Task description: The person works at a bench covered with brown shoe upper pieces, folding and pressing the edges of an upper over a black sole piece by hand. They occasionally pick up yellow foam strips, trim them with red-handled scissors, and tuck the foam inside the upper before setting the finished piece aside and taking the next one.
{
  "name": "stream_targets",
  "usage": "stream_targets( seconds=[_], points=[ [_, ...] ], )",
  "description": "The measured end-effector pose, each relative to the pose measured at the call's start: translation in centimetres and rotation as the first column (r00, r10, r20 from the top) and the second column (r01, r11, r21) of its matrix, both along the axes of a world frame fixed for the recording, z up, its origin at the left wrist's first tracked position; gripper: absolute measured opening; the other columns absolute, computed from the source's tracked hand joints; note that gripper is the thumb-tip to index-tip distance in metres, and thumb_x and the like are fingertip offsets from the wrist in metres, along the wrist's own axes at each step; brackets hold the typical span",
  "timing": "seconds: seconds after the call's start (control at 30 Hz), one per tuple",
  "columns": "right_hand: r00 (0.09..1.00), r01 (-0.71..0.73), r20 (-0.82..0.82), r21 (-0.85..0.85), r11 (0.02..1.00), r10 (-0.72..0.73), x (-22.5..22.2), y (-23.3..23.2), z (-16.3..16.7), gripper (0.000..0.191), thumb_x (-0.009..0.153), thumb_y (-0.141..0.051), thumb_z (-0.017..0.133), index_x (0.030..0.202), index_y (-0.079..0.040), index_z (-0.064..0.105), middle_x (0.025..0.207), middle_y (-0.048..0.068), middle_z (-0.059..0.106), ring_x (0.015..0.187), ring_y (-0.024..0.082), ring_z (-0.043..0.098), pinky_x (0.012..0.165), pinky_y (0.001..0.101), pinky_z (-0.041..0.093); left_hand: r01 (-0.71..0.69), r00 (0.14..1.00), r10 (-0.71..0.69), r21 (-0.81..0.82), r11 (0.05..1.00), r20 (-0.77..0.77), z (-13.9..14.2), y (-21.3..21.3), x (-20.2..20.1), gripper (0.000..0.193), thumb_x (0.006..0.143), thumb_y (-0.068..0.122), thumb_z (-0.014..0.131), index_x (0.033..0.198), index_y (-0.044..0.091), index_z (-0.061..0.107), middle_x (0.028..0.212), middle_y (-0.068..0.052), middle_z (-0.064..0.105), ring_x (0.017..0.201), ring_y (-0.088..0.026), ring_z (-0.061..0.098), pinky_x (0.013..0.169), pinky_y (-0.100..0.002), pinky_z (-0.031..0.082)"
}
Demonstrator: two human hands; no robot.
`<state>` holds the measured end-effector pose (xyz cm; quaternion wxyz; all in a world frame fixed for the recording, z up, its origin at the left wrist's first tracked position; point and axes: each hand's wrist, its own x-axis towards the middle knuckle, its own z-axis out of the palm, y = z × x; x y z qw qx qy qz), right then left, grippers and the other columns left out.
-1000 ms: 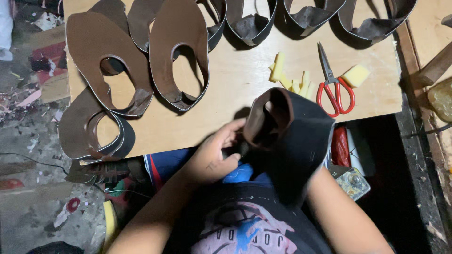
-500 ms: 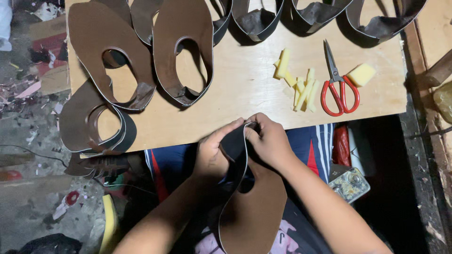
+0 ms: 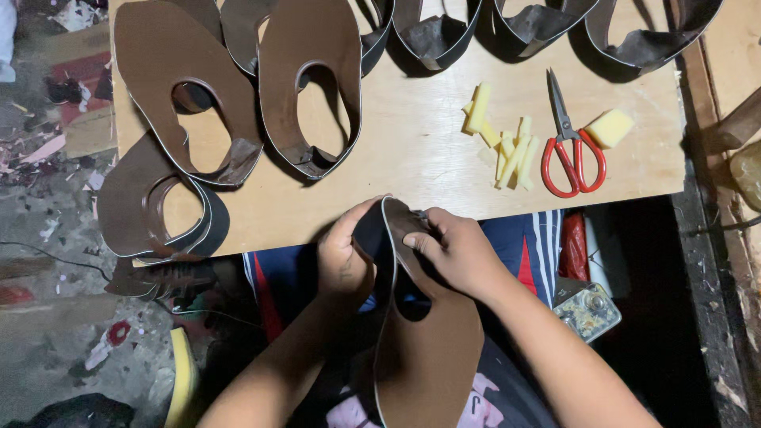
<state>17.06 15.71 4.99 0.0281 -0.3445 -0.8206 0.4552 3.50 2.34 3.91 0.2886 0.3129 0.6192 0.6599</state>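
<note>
A brown leather shoe upper (image 3: 432, 349) with an oval opening hangs in front of my lap, its narrow end up at the edge of the wooden board (image 3: 412, 170). My left hand (image 3: 345, 257) grips that narrow end from the left. On the right side of the same end, my right hand (image 3: 460, 254) pinches the leather with thumb and fingers. The wide end points down toward my body.
More brown uppers (image 3: 309, 79) lie on the board at upper left, and some (image 3: 162, 206) hang over its left edge. Folded dark uppers (image 3: 539, 24) line the far edge. Red-handled scissors (image 3: 572, 139), yellow foam strips (image 3: 507, 139) and a yellow foam block (image 3: 609, 127) lie at right.
One second ago the upper was bunched up dark side out in my hands. It has been turned and flattened, brown side facing me, with both hands at its narrow end.
</note>
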Motion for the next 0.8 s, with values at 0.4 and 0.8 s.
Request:
stream_targets(
  seconds=[0.4, 0.8],
  points=[
    [0.976, 0.086, -0.184, -0.155, 0.984, -0.114, 0.2, -0.8, -1.4, 0.024, 0.089, -0.021, 0.078, 0.096, 0.000, 0.069, 0.074, 0.005, 0.065, 0.067, 0.009, 0.052, 0.060, 0.0277, 0.046, 0.141, 0.907, -0.027, -0.243, 0.960, 0.421, -0.4, -0.1, 0.2, 0.022, 0.097, 0.017, 0.064, 0.108, -0.001, 0.071, 0.088, -0.005, 0.068, 0.079, -0.013, 0.060, 0.070, -0.028, 0.051],
    [0.912, 0.176, -0.298, -0.334, 0.926, -0.281, 0.9, -1.0, -3.4, 0.019, 0.093, -0.015, 0.074, 0.102, 0.001, 0.076, 0.086, 0.000, 0.076, 0.079, 0.005, 0.064, 0.074, 0.0233, 0.054, 0.129, 0.963, -0.040, -0.330, 0.935, 0.265, 2.0, -0.5, 0.1, 0.031, 0.099, 0.025, 0.056, 0.116, 0.003, 0.069, 0.097, -0.008, 0.074, 0.088, -0.015, 0.068, 0.082, -0.029, 0.054]
  ],
)
